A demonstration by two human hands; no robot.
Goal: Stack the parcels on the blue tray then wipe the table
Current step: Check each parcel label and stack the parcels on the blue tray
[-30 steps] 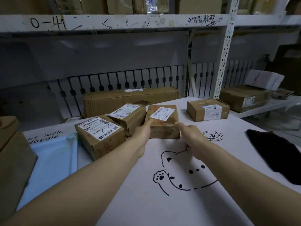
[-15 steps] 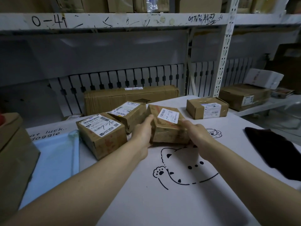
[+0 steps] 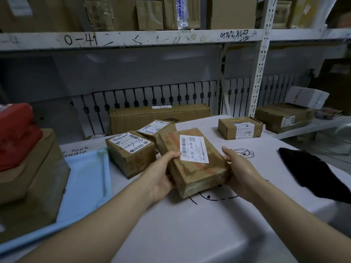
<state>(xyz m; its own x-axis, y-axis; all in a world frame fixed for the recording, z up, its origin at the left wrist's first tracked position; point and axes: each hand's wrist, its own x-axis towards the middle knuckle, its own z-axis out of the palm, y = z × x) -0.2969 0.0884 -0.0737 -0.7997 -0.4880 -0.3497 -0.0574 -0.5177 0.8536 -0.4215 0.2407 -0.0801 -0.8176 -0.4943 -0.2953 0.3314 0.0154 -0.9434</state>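
You held one brown parcel (image 3: 193,164) up off the tabletop (image 3: 190,224) with both hands — your left hand (image 3: 161,175) gripped its left side and your right hand (image 3: 239,171) gripped its right side. It was tilted, its white label facing you. The blue tray (image 3: 85,179) sat to the left with a big box (image 3: 32,179) already on it. Two more parcels (image 3: 131,152) stood just beside the tray — another one (image 3: 239,128) waited farther back. A black cloth (image 3: 319,173) lay on the right.
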